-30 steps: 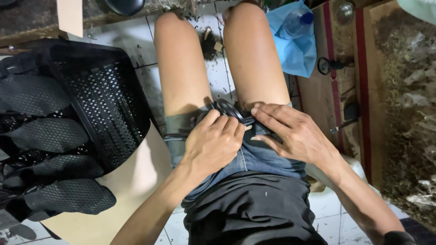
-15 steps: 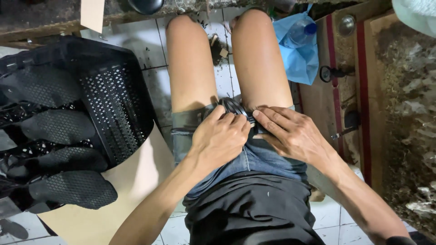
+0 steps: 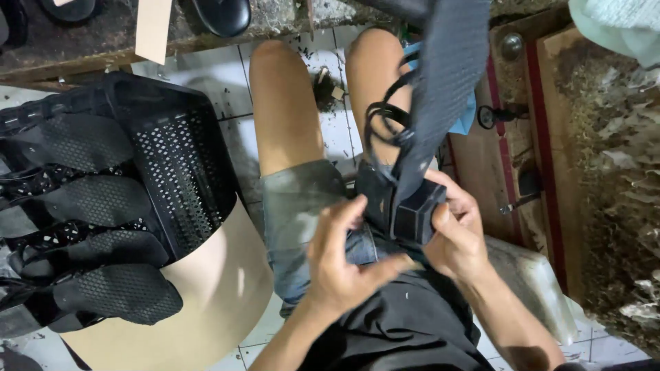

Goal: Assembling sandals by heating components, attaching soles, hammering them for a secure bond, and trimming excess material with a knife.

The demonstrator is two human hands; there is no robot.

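I'm seeing the right hand (image 3: 457, 230) gripping a small black block (image 3: 417, 211), fingers wrapping its far side, thumb pressing the near face. A wide dark mesh strap (image 3: 443, 82) is running up and away from the block, out past the top of the frame; thin black cords (image 3: 385, 127) are looping just left of that strap. The left hand (image 3: 344, 264) is sitting just left of the block, half open, index finger and thumb spread toward it; I can't tell whether the fingertips are actually touching it. Both hands are working over the lap, above denim shorts (image 3: 302, 213) and a black garment nearer the body. Well left of the left hand, a black perforated basket (image 3: 172, 158) is holding a stack of black mesh shoe uppers (image 3: 82, 206), resting on a tan board (image 3: 220, 295). Beyond the hands, bare knees over a tiled floor (image 3: 340, 134). Right of the right hand, a wooden frame with red edges (image 3: 536, 137) is standing beside a rough wall.
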